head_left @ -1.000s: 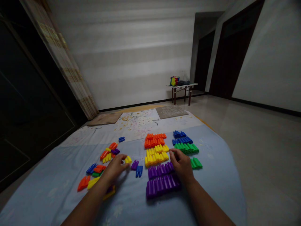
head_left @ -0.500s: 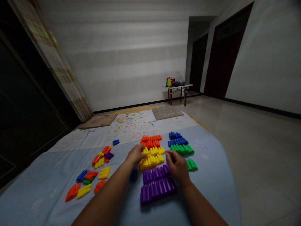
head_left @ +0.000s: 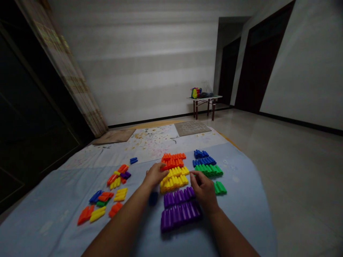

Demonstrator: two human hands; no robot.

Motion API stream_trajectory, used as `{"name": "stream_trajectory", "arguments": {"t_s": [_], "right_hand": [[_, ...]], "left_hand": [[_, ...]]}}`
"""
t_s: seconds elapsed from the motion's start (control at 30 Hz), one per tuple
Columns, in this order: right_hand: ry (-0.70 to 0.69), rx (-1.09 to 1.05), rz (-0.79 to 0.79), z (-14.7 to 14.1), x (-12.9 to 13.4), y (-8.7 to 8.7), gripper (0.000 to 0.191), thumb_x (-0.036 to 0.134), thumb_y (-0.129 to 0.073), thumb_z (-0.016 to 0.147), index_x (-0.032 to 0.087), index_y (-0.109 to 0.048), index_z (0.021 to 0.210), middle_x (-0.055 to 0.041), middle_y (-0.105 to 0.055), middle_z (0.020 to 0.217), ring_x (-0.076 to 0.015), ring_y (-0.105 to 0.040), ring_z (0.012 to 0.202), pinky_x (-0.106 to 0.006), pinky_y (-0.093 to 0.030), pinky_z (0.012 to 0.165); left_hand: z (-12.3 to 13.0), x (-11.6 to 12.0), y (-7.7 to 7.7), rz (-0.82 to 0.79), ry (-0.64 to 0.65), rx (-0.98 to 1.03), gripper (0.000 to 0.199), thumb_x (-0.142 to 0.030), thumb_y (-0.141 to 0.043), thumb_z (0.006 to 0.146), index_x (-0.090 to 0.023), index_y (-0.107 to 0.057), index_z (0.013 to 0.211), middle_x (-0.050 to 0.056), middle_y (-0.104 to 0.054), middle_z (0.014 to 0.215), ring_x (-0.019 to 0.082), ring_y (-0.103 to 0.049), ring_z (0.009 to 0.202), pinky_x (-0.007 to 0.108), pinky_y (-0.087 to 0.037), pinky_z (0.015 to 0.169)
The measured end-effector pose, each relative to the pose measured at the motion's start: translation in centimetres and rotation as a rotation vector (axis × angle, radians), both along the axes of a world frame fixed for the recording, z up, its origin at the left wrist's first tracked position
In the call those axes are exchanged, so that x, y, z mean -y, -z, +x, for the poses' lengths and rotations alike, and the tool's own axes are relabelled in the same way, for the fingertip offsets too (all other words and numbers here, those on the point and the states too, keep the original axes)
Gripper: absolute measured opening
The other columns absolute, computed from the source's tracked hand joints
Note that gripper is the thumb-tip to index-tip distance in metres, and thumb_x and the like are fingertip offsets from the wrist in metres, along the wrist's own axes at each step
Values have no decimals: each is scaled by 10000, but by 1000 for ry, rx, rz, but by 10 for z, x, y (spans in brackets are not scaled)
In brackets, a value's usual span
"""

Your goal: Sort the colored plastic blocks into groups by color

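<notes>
Stacked rows of yellow cap-like plastic pieces (head_left: 175,176) lie between my two hands on the light blue cloth. My left hand (head_left: 155,175) is at their left end, thumb and forefinger apart, the fingertips against the row. At the right end, my right hand (head_left: 202,187) has its forefinger and thumb bent and slightly apart; nothing shows between them. Orange pieces (head_left: 173,162) lie just beyond the yellow ones. Nearer to me are two rows of purple pieces (head_left: 180,216), partly behind my right hand. A dark blue piece (head_left: 153,198) sits beside my left forearm.
Green pieces (head_left: 209,170) and blue pieces (head_left: 204,161) form rows on the right. Mixed loose groups, among them yellow pieces (head_left: 120,194), are spread on the left. Two flat mats lie at the far edge, one a grey mat (head_left: 192,128). A small table (head_left: 217,97) stands by the wall.
The view has shifted slightly, moving everything a little to the right in the picture. My left fingers have risen a little over the yellow rows' left end; my right hand stays nearly still.
</notes>
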State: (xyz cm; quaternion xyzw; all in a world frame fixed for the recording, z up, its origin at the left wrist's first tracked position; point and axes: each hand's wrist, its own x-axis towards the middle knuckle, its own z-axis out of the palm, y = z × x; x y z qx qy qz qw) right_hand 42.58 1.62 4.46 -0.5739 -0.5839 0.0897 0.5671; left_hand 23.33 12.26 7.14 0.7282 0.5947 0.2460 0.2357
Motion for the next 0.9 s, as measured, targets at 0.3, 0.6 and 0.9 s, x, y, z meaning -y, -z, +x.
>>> {"name": "stream_trajectory", "arguments": {"t_s": [0.3,0.6,0.9], "right_hand": [[-2,42,7,1,3,-2,248,337,-448,858,167,-629,856,-16,-624,664,-121,-556,565,-219,-419,546],[-26,21,-7,-1,5,-1,257,349,-450,851,165,-629,864,-10,-624,654,-121,-556,553,-224,-422,555],[-24,-10,-19,3,4,-2,268,350,-453,847,150,-630,866,-21,-619,643,-123,-563,558,-217,-428,538]], "left_hand": [[-66,56,1,156,-155,82,372,-412,-481,729,-140,-629,935,102,-647,929,209,-604,819,374,-480,779],[-71,90,36,164,-72,-83,362,-289,-448,776,-175,-614,1078,95,-580,1152,215,-509,1109,385,-360,1001],[-65,103,53,247,-155,-125,334,-314,-423,805,-173,-598,1052,83,-599,1068,218,-521,1040,382,-384,956]]}}
